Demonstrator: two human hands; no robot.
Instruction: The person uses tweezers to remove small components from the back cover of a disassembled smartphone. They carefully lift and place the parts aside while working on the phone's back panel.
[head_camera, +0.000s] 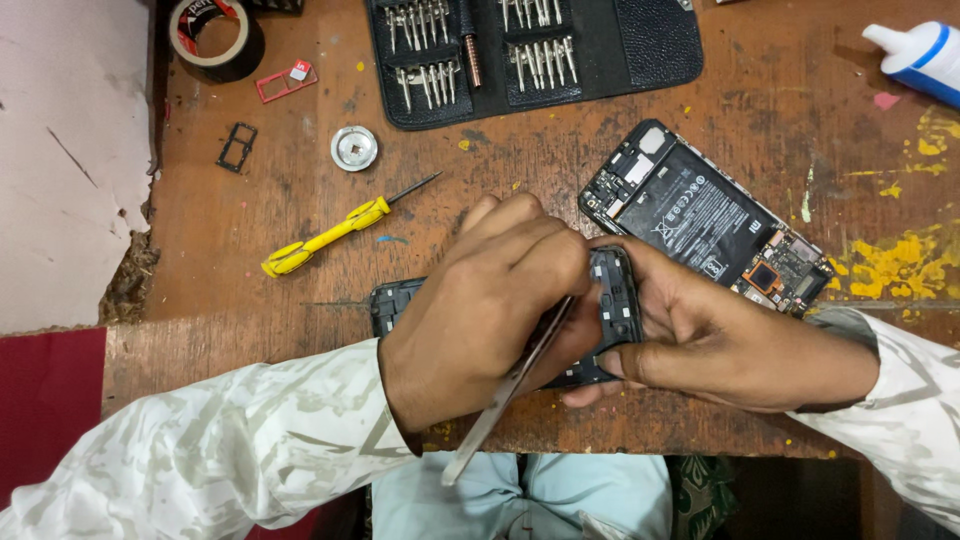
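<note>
Pinching tweezers (505, 395), left hand (480, 310) joins right hand (720, 335) gripping phone frame (615, 300) over scarred wooden table (250, 220).

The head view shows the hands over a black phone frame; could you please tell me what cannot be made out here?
- Black phone frame: its middle is hidden under the left hand and right hand.
- Metal tweezers: tips hidden by the left hand's fingers.
- White bottle: cut off by the right edge.
- Tape roll: cut off by the top edge.

1. Both arms wear long white sleeves (250, 440) with a faint grey camouflage-like pattern.
2. The sleeve cuffs end at the wrists, hands bare.
3. Light blue trousers (520, 495) show below the sleeves.
</note>
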